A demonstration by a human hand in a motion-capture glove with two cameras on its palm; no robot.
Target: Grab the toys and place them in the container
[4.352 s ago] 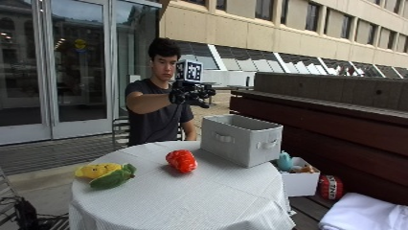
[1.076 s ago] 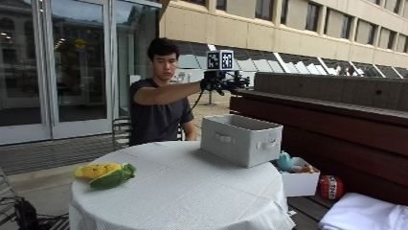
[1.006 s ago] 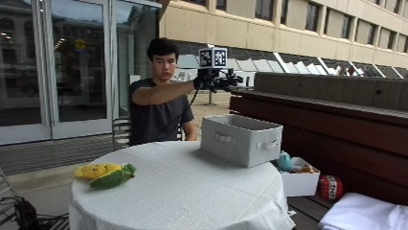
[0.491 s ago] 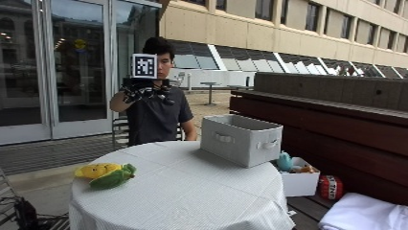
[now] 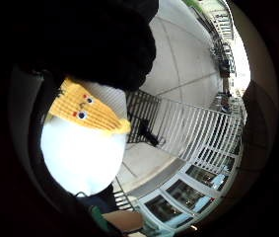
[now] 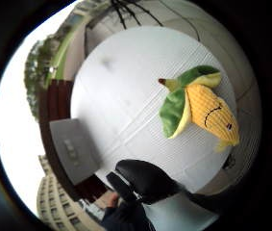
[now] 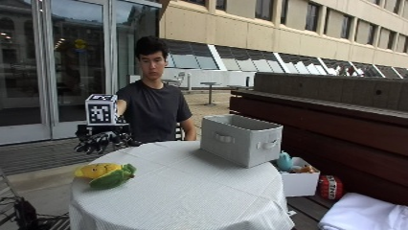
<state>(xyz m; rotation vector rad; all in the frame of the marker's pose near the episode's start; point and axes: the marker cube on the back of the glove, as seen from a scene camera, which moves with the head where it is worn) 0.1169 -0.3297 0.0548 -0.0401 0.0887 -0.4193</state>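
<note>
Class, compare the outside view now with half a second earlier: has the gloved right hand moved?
Yes. The gloved right hand has dropped from head height, opposite the container, to hover above the corn toy at the table edge.

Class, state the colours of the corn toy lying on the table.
The corn toy has a yellow cob and green husk leaves; the right thumb side palm view shows it best.

round table (image 7: 191, 201) (white cloth), white box (image 7: 300, 182) of oddments, wooden bench (image 7: 344, 129)
</note>
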